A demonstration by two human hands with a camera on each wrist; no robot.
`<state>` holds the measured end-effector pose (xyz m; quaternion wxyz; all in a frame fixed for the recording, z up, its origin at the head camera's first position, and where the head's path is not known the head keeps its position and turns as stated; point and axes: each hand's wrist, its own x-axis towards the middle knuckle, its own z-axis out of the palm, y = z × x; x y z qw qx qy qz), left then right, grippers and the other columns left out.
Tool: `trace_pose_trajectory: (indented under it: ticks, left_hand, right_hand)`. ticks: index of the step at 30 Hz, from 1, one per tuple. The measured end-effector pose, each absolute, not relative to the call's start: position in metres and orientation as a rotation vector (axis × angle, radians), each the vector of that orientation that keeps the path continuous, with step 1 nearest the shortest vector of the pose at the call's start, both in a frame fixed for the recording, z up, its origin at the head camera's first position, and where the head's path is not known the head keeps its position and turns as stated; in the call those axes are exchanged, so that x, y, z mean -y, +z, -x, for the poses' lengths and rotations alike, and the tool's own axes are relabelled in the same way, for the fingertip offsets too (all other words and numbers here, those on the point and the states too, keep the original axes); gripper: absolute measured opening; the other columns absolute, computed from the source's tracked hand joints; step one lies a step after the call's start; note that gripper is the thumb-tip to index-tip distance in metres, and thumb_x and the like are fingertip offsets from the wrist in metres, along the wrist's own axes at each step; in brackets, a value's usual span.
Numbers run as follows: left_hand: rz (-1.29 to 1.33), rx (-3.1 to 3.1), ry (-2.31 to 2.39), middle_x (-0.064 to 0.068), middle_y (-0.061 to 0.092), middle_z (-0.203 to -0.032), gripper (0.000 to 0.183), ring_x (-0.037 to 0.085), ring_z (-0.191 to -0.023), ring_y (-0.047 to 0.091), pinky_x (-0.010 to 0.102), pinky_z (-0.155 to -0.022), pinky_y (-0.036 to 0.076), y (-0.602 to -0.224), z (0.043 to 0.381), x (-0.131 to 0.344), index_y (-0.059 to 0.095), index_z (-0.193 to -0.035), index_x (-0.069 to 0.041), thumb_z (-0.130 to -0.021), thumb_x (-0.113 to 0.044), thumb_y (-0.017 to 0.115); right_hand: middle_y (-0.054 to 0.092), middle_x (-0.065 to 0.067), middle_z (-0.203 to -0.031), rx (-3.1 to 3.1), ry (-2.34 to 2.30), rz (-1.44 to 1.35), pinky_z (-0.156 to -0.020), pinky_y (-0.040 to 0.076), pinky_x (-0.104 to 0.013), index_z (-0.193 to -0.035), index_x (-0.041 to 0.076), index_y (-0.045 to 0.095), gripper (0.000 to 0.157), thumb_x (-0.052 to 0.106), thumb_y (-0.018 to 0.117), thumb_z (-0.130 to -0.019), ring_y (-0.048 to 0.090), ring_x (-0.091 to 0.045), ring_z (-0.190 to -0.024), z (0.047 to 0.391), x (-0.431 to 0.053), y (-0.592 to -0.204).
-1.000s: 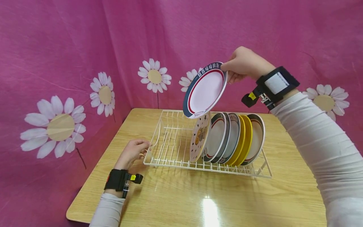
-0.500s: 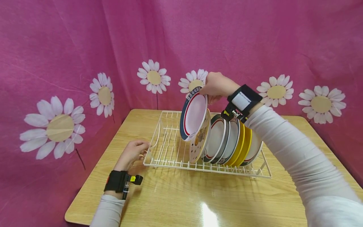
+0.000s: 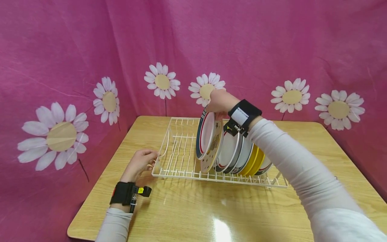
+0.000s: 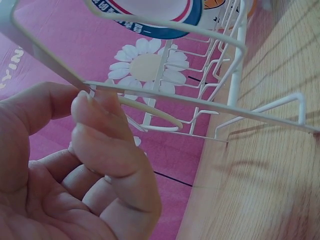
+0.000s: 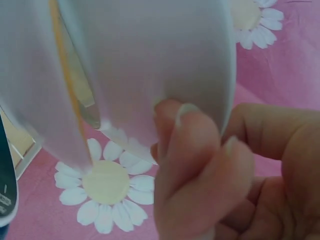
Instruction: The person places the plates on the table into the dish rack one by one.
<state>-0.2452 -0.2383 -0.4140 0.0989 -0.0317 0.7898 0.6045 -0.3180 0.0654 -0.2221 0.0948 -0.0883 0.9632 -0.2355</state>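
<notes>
My right hand (image 3: 220, 101) grips the top rim of a white plate (image 3: 205, 136) with a blue border and red ring. The plate stands steeply tilted over the white wire dish rack (image 3: 175, 175), just left of a star-patterned plate (image 3: 208, 165) that it partly covers. In the right wrist view, fingers lie against the plate's pale back (image 5: 150, 60), with the thumb over the edge. At the rack's left end, my left hand (image 3: 138, 164) pinches the frame; the left wrist view shows thumb and index finger (image 4: 105, 145) on the wire. The plate's lower edge overlaps the rack slots.
Right of the patterned plate, several plates stand upright in the rack: dark-rimmed white plates (image 3: 226, 153) and yellow plates (image 3: 257, 163). Under the rack is a wooden table (image 3: 181, 208). A pink cloth (image 3: 242, 43) with printed daisies hangs behind and at the sides.
My right hand has carried the blue-bordered plate down and left, from high above the plates to the rack slots beside the patterned plate. The left hand has stayed on the rack.
</notes>
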Motion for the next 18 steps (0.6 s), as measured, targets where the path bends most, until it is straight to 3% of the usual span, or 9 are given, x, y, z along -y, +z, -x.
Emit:
trace_pose_trajectory:
  ticks: [8,14,18]
  left_hand:
    - [0.095,-2.335,1.778,0.003,0.063,-0.086,0.033,0.014,-0.069,0.055,0.027,-0.059,0.048,-0.406,0.242,0.238,0.062,-0.118,0.006,-0.098,-0.020,0.055]
    - [0.088,-2.332,1.788,0.001,0.061,-0.084,0.035,0.014,-0.068,0.055,0.026,-0.058,0.047,-0.414,0.246,0.237,0.062,-0.118,0.006,-0.098,-0.022,0.057]
    - [0.089,-2.334,1.790,0.000,0.060,-0.083,0.033,0.015,-0.068,0.054,0.026,-0.058,0.047,-0.415,0.247,0.237,0.063,-0.117,0.006,-0.098,-0.021,0.057]
  right_hand:
    - [0.057,-0.011,-0.076,-2.841,-0.718,0.222,-0.041,0.046,-0.024,-0.090,-0.001,0.057,0.010,0.008,0.060,-0.086,0.056,-0.015,-0.042,0.319,-0.058,-0.231]
    - [0.052,-0.003,-0.051,-2.819,-0.674,0.220,-0.038,0.043,-0.023,-0.074,0.003,0.053,0.014,0.008,0.057,-0.087,0.051,-0.012,-0.037,0.318,-0.056,-0.234]
    - [0.051,-0.002,-0.049,-2.811,-0.686,0.230,-0.039,0.044,-0.024,-0.072,0.004,0.051,0.017,0.008,0.058,-0.086,0.051,-0.011,-0.036,0.320,-0.053,-0.237]
